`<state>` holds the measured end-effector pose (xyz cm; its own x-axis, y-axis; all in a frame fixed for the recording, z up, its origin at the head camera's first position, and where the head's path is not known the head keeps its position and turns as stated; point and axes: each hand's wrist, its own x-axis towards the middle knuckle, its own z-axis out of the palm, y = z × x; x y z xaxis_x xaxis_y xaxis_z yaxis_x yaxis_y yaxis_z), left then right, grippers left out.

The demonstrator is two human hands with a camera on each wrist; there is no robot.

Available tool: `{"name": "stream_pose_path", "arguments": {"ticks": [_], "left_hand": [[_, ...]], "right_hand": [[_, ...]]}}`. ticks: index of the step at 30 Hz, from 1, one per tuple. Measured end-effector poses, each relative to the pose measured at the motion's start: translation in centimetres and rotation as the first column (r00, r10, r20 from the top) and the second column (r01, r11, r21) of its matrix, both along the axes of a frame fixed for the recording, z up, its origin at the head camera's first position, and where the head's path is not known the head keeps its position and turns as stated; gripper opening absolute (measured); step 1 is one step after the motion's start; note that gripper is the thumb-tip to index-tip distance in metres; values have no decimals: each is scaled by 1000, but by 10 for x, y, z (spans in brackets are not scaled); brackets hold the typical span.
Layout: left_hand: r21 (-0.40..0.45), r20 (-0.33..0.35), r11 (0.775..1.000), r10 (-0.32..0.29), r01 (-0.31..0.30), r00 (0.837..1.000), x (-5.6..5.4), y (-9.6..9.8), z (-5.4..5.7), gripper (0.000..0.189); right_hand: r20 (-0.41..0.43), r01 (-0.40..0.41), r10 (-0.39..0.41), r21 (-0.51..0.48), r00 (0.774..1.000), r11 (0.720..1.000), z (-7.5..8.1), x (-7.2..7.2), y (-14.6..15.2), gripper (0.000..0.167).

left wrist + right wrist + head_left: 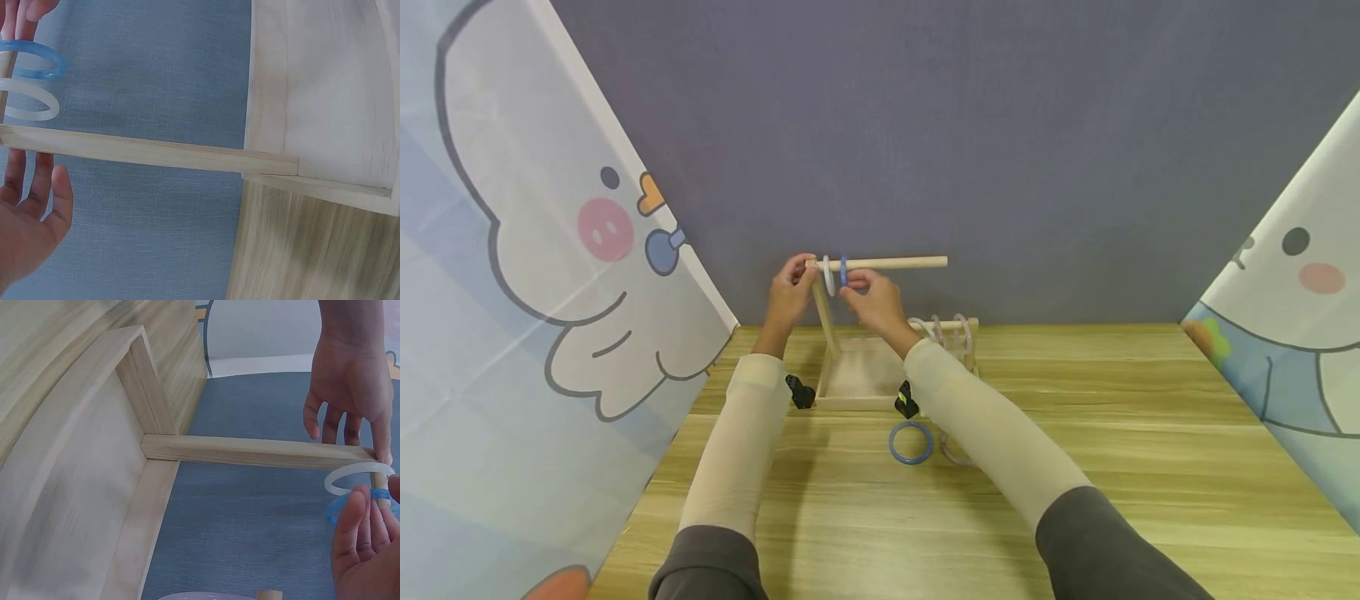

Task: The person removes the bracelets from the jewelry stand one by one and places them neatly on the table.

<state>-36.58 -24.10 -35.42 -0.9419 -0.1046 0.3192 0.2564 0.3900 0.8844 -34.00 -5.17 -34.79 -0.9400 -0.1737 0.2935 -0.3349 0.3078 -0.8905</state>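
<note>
My left hand (787, 293) holds the upper corner of a wooden rack (144, 147), index finger and thumb at the top of its post, the other fingers loosely extended beside it. My right hand (877, 302) pinches a blue bangle (843, 268) that encircles the rack's upper rod (902, 262). A white bangle (828, 275) hangs on the same rod, between the blue one and the post. In the right wrist view both bangles are near my right fingertips (355, 506).
Several pale bangles (964, 333) hang on the rack's lower rod, partly behind my right forearm. Before the rack, another blue bangle (911, 443) lies on the wooden table (1112, 400), with a pale bangle (951, 454) beside it, partly covered by my sleeve. A grey panel (1037, 167) stands behind.
</note>
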Motion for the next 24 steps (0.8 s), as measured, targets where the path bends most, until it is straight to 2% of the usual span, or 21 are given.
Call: {"name": "stream_pose_path", "arguments": {"ticks": [8,16,24], "left_hand": [[15,-6,1000,-8,8,1000,0,0,-1,40],[10,6,1000,-2,2,1000,1,1,-2,41],[12,1,1000,-1,1,1000,-1,0,-1,42]], "right_hand": [[0,17,-17,20,1000,1000,0,-1,-1,35],[66,-22,22,4,998,1000,1,0,-4,38],[35,15,-14,-32,999,999,2,-3,-2,35]]}}
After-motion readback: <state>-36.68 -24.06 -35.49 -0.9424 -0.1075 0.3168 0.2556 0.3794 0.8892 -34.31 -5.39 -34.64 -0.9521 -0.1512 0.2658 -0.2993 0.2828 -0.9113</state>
